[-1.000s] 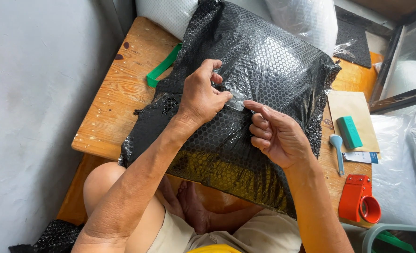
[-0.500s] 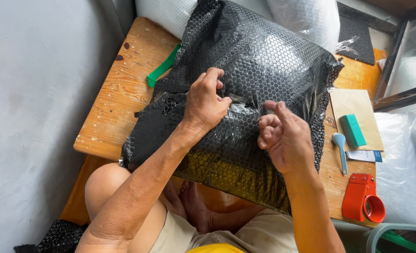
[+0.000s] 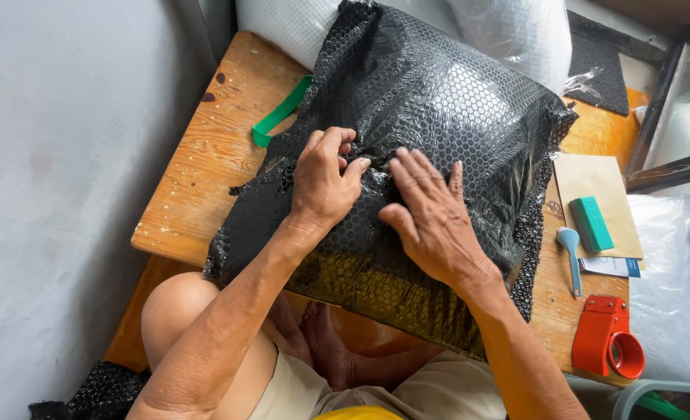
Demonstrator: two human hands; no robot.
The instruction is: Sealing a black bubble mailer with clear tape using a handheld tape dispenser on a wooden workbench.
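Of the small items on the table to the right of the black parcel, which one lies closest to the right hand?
The pale blue scoop-shaped tool, just right of the right hand. The teal block lies beyond it, and the red tape dispenser sits by the table's near edge.

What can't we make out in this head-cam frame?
- Contents of the black bubble-wrap parcel: hidden by the opaque wrap.
- What the left hand pinches: fingertips curl over it.
- Under the right hand: the flat palm covers the wrap.
- Green strap: far end runs under the parcel.
- Red tape dispenser: whether it holds tape, unclear.
- White bubble wrap: cut off by the top edge.
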